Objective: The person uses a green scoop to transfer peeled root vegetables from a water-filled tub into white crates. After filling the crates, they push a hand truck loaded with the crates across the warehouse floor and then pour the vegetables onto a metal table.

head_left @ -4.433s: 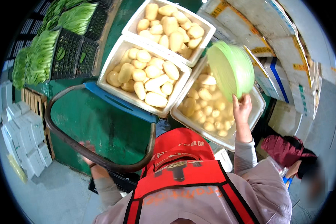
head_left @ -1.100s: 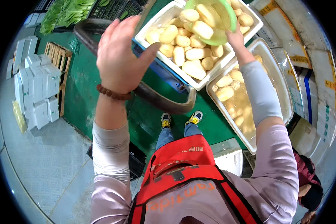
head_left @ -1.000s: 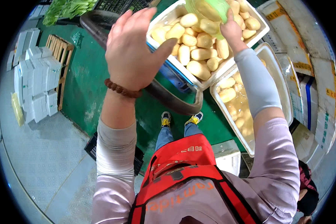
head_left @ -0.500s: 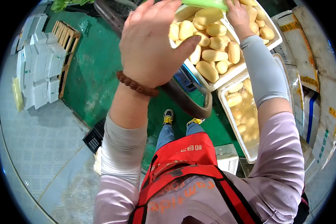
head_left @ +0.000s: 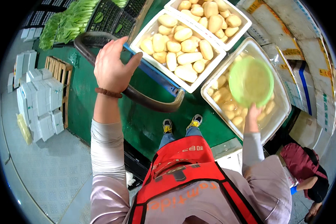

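My right hand grips the rim of a round light-green plastic basin. The basin is over a white tub of cloudy water, where several pale yellow potatoes lie. Its edge is slightly blurred, and I cannot tell how deep it dips. My left hand is open, thumb apart from the fingers, over the dark curved handle of a blue cart. Whether the palm rests on the handle is hidden. Beside the tub, a white foam box holds more potatoes.
Another foam box of potatoes adjoins the first. Leafy greens and black crates are at far left. White boxes stack by a wooden pallet. Stacked foam boxes line the right; a person in maroon is at lower right.
My right hand has brought the green basin from the far foam box nearer, over the water tub. My left hand appears lower and further left. The view has shifted, showing more at the far side.
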{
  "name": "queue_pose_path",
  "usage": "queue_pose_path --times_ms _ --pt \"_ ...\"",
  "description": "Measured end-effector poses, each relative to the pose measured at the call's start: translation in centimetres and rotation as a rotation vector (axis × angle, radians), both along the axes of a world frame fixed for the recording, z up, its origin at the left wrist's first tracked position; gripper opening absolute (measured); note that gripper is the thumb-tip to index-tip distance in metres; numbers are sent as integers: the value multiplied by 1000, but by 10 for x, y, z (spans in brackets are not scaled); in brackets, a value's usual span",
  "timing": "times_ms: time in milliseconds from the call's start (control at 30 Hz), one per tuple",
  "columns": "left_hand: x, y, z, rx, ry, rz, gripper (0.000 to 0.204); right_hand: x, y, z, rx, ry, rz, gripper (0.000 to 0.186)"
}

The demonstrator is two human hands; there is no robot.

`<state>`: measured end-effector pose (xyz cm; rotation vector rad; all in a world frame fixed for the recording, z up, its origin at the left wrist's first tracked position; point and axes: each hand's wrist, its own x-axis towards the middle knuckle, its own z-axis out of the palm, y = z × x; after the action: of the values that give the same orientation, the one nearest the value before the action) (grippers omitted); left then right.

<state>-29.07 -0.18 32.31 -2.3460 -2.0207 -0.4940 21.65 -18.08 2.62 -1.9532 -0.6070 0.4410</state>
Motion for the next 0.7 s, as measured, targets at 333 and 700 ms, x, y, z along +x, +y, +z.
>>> queue_pose_path --times_ms 333,700 --pt "0 2 3 -96 -41 25 48 107 -211 -85 -349 582 -155 23" --pt "-18 -9 30 -142 -19 -40 50 -69 -192 -8 -295 408 -173 31"
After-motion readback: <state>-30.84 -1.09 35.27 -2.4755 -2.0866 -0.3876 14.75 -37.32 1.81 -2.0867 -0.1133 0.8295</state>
